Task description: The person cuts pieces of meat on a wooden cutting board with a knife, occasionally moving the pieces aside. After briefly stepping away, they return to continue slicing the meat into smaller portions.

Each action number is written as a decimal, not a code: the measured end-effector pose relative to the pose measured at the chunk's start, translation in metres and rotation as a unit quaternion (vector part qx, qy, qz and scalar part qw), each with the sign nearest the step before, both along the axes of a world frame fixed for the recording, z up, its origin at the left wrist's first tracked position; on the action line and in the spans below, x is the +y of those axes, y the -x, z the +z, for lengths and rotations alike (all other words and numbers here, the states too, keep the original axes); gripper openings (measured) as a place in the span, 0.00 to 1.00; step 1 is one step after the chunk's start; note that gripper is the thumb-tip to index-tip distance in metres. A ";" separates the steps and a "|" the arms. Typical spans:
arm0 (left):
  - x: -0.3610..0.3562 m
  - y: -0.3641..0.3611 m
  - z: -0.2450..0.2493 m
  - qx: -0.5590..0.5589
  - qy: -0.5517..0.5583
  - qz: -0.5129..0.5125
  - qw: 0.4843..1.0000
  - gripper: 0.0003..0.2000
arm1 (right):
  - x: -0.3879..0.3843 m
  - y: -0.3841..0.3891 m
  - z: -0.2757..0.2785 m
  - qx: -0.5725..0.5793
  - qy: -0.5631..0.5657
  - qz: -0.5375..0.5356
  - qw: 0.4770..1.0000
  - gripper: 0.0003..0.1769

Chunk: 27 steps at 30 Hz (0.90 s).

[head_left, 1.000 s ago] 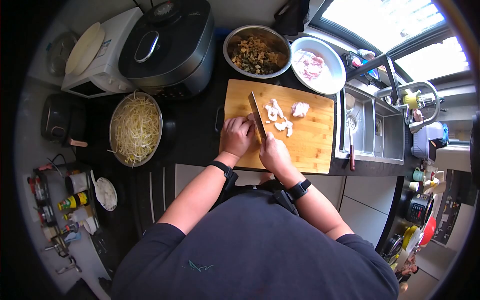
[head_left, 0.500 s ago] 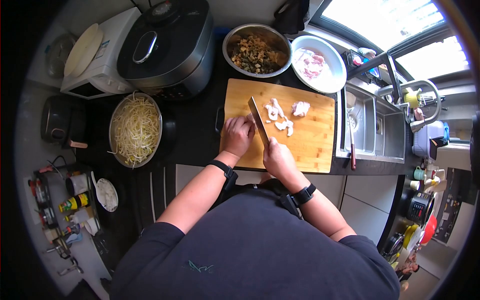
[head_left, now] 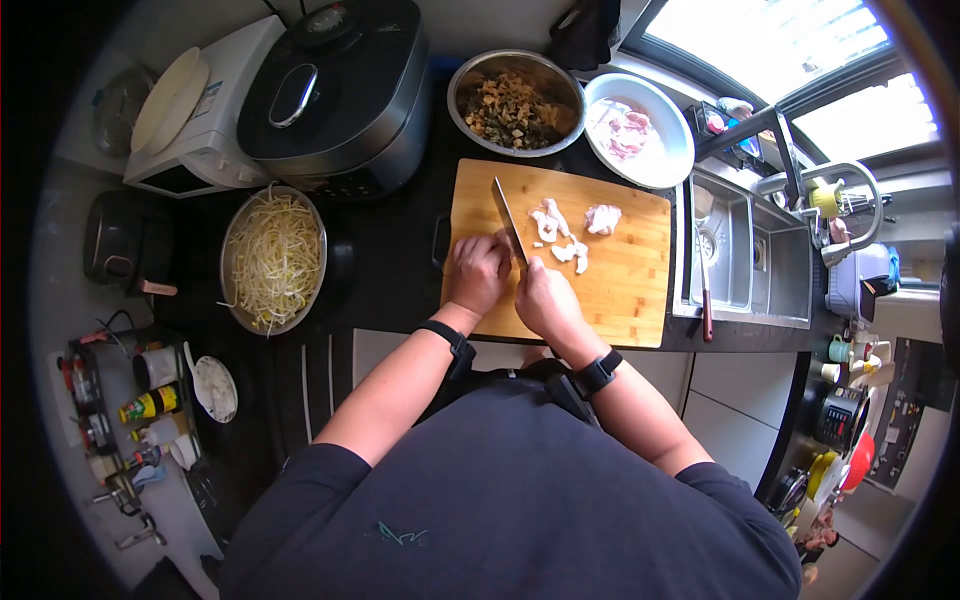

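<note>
My right hand is closed around the handle of a kitchen knife, whose blade points away from me. Just left of the blade, my left hand has its fingers curled down on the wooden cutting board, pressing a piece of meat that they mostly cover. Pale strips of raw meat and a larger lump of meat lie on the board to the right of the knife. Another small whitish piece of meat is near my right hand.
Behind the board stand a steel bowl of chopped brown-green food and a white bowl with raw meat. Bean sprouts fill a bowl at left, near a dark rice cooker. A red-handled knife lies by the sink.
The knife and my right hand have moved left and slightly away from me, bringing the blade closer to my left hand. The meat pieces on the right stay put.
</note>
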<state>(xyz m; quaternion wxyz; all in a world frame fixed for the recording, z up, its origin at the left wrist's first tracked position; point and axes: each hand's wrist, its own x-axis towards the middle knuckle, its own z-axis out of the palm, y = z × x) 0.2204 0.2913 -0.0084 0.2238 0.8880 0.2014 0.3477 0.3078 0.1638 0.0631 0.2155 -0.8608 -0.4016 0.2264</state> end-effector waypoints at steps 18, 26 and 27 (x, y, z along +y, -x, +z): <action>0.000 0.000 -0.003 -0.010 -0.012 -0.008 1.000 0.01 | -0.026 0.004 0.008 0.030 -0.015 0.010 0.999 0.10; -0.002 -0.001 0.002 -0.011 -0.010 -0.003 1.000 0.01 | 0.006 -0.009 -0.004 -0.001 -0.020 0.012 1.000 0.12; -0.002 0.000 0.004 -0.009 -0.013 -0.002 1.000 0.01 | 0.001 -0.008 -0.003 0.009 -0.018 0.011 1.000 0.12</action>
